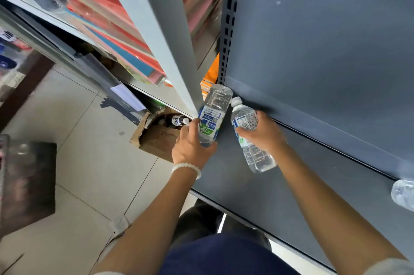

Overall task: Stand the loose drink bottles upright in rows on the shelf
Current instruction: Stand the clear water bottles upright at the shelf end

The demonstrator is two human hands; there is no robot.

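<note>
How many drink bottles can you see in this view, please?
4: one in the left hand grip, one in the right hand, one at the shelf's right edge, one in the box. More may be hidden.

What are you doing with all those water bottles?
A person is putting drink bottles onto a dark grey shelf. The left hand grips one clear bottle with a blue and green label, its base pointing away. The right hand grips a second bottle, white cap pointing away. Both are held tilted over the shelf's left end, neither standing yet. Another bottle shows at the right edge. A torn cardboard box on the floor holds one more.
</note>
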